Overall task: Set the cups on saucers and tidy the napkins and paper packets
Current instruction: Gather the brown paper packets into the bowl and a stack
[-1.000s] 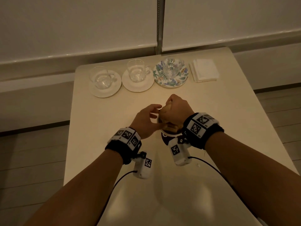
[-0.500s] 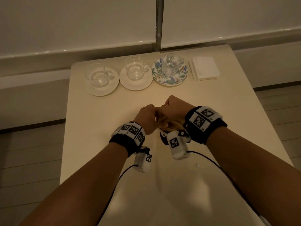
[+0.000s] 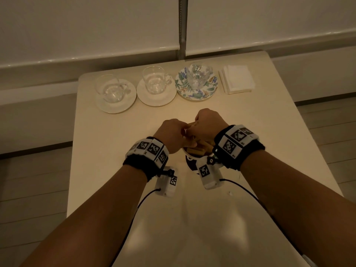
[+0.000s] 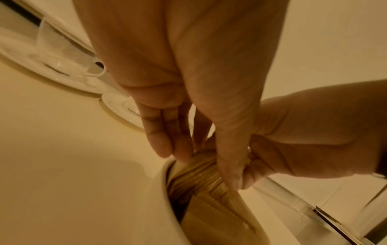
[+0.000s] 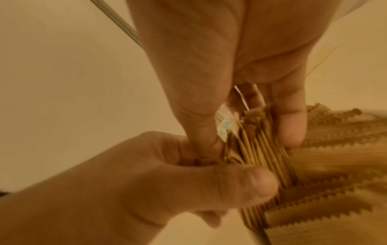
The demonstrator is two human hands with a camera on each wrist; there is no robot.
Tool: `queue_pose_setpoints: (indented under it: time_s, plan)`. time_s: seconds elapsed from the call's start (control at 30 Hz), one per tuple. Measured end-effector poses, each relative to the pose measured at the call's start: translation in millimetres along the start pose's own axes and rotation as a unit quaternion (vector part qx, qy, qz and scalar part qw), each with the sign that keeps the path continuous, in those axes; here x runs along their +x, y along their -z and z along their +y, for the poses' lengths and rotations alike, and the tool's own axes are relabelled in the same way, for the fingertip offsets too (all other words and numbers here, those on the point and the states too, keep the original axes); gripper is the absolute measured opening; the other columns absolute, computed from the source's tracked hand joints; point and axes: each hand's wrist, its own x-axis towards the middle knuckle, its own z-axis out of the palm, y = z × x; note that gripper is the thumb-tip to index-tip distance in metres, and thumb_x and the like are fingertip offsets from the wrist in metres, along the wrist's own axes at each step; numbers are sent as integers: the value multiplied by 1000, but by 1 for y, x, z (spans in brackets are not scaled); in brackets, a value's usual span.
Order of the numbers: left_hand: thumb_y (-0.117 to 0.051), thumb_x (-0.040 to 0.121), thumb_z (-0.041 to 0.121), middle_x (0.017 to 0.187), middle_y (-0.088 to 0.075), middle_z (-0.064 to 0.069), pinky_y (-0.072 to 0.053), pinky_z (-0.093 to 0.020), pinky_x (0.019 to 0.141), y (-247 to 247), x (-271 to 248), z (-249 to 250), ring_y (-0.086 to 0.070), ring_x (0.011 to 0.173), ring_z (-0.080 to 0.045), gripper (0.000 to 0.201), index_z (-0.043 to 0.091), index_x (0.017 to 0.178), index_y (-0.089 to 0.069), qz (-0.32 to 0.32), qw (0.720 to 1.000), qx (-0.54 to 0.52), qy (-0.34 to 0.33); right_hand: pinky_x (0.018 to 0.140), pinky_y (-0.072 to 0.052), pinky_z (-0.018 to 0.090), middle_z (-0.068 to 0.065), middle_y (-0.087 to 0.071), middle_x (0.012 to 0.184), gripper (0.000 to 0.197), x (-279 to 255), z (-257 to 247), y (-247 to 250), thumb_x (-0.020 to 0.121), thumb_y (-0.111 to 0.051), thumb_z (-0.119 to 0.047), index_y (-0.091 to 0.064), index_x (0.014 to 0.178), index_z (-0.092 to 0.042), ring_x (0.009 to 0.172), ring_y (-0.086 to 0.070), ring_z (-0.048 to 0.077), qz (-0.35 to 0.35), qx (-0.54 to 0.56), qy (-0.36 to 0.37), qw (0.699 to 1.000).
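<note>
Cream desk (image 3: 107,151), glossy top, rounded far corners; far edge sits close to the wall. Two pale roller blinds (image 3: 86,26) cover the wall behind, split by a vertical metal strip (image 3: 181,26). A light ledge (image 3: 38,63) runs below the blinds. Pale plank floor (image 3: 28,180) shows on both sides of the desk. Lighting dim, warm.

The light is dim and warm yellow, with soft glare on the table (image 3: 192,228) near edge, and both wrist views are blurred.
</note>
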Motion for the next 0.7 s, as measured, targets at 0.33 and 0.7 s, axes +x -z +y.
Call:
queue_pose_setpoints:
  time_s: [0.33,0.7]
  plan:
    - [-83,74,29,99,-66,2,-50,-28,82,-2,3,-12,-61,86,-14,70,31,137,-52,44,998,-54,1,82,-39,23,1,-56,123,56,-3,20,12,76,-81,-29,-60,126,-16,102,-52,14,-32,8,84,996]
    - [-82,74,24,104,-49,3,-46,-26,80,-12,0,-14,-55,81,-12,52,19,122,-63,71,997,-18,-31,64,-35,19,-4,-46,91,37,-1,34,-10,74,-78,-43,-72,105,-24,87,-50,14,61,-38,121,990]
